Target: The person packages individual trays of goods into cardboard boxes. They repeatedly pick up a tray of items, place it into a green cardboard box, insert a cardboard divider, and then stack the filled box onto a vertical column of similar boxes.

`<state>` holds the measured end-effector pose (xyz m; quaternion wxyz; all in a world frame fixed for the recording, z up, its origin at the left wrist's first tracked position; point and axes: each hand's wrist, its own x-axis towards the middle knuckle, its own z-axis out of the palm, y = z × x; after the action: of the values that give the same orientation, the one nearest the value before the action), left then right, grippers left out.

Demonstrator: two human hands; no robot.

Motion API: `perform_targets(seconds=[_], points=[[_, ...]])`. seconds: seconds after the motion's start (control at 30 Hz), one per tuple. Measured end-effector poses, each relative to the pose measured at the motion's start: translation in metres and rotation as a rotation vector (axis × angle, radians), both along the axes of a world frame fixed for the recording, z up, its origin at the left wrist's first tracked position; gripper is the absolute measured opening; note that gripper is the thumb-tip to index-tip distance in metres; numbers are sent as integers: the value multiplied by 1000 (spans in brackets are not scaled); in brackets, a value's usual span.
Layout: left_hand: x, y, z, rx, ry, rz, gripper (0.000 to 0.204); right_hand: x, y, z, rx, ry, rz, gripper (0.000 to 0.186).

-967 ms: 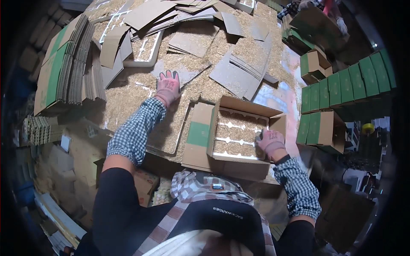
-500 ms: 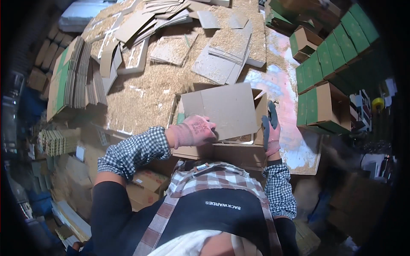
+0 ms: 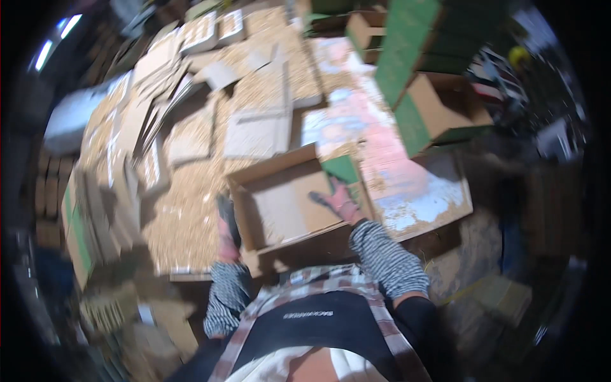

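To the left of the open carton, the left hand is blurred, and its contact with the wall cannot be told. Beyond the carton's right side, green boxes are cut off by the upper edge; far to its left, flattened cartons are smeared.

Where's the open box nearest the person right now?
The open box is near the middle of the head view, at the near edge of the table, between the left hand and the right hand.

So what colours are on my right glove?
The right glove is pink and dark grey; it shows best in the head view, slightly blurred.
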<state>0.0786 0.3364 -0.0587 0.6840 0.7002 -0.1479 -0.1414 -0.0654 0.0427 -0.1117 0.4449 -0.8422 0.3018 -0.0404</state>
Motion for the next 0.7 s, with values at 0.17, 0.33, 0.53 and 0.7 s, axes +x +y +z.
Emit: perform_targets(seconds=[0.17,0.33,0.53,0.7], points=[[-32,-48,25,-89,554,-84,42,-24,-19,47,798,-374,27,103],[-16,-94,12,89,103,-380,41,-73,-147,161,376,-631,235,87],[-57,-330,131,-85,205,-273,59,-172,-360,126,351,-1468,-496,44],[-114,-505,113,-380,461,-581,92,-211,-487,-23,49,-1255,-936,49]])
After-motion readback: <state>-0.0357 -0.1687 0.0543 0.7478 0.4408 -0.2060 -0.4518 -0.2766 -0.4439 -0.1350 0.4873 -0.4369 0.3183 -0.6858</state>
